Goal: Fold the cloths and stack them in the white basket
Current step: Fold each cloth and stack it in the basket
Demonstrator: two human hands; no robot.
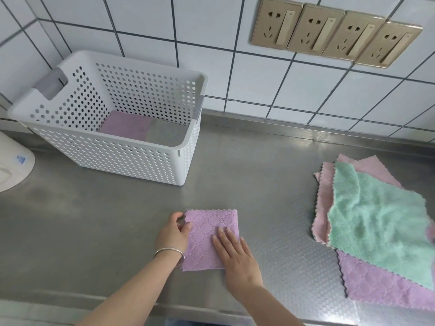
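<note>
On a steel counter (235, 165) below white tiles and four sockets (334, 31), my left hand (173, 234) pinches the folded purple cloth (207, 236); my right hand (235, 252) presses flat. One folded cloth (124, 124) lies in the white basket (113, 147), far left.

Four gold wall sockets (334, 34); steel counter (94, 220); white appliance (11, 165) at left.

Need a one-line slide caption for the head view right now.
Both hands on a folded purple cloth, white basket behind, unfolded cloths to the right.
</note>
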